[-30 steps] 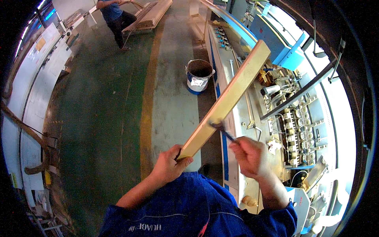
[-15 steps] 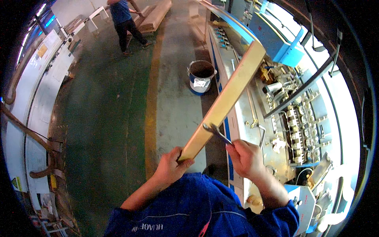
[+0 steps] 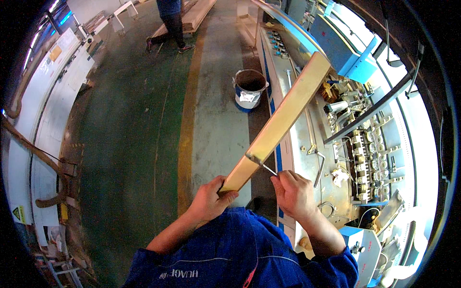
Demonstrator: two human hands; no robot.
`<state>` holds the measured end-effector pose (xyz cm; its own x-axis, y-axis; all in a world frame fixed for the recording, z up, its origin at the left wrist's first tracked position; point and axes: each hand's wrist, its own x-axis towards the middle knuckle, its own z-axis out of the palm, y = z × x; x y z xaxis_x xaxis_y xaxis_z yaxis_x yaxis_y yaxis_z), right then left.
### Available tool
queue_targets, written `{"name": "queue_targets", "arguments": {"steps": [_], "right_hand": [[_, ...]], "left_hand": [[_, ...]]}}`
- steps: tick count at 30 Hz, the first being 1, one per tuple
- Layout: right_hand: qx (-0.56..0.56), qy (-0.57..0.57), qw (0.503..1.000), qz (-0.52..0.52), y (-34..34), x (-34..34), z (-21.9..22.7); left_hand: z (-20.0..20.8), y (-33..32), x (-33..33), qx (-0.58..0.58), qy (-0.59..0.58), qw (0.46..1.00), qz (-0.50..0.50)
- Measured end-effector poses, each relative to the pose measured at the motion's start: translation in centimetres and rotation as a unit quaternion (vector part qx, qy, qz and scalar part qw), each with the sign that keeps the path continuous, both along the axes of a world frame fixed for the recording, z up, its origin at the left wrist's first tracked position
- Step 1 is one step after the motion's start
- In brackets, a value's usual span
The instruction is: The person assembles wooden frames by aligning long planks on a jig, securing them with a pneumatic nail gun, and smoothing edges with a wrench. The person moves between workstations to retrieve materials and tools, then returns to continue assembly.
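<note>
A long, pale wooden board [image 3: 283,117] slants up and away to the right from my waist. My left hand [image 3: 210,199] is closed round its near end, thumb on top. In my closed right hand [image 3: 295,196] is a metal open-end wrench [image 3: 270,170]. The wrench's head lies against the board's face, a short way beyond my left hand, and is seen nearly edge-on. Most of the wrench's handle is hidden inside my right fist. The board's far end reaches over the machine bed [image 3: 307,165].
A machine with rollers and fittings [image 3: 367,163] runs along my right, a hex key [image 3: 320,170] on its bed. Beside it stands a bucket [image 3: 249,91] on the floor. Far ahead, a person [image 3: 172,21] stands by stacked boards [image 3: 197,17]. White cabinets [image 3: 53,125] line the left.
The wrench has turned in my right hand from showing its open jaw to nearly edge-on. My left hand keeps its hold on the board. The distant person has shifted position.
</note>
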<state>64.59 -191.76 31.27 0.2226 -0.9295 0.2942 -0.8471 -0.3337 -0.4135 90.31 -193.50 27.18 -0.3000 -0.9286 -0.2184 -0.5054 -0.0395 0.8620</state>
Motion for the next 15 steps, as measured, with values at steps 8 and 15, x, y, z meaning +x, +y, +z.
{"name": "queue_targets", "arguments": {"steps": [8, 15], "right_hand": [[-0.016, 0.01, 1.0, -0.024, 0.2, 0.3, 0.2], [-0.098, -0.029, 0.995, -0.003, 0.0, 0.7, -0.4]], "left_hand": [[-0.8, 0.0, 0.3, 0.016, 0.018, 0.999, -0.022], [-0.9, -0.3, 0.4, 0.018, 0.021, 1.0, -0.005]]}}
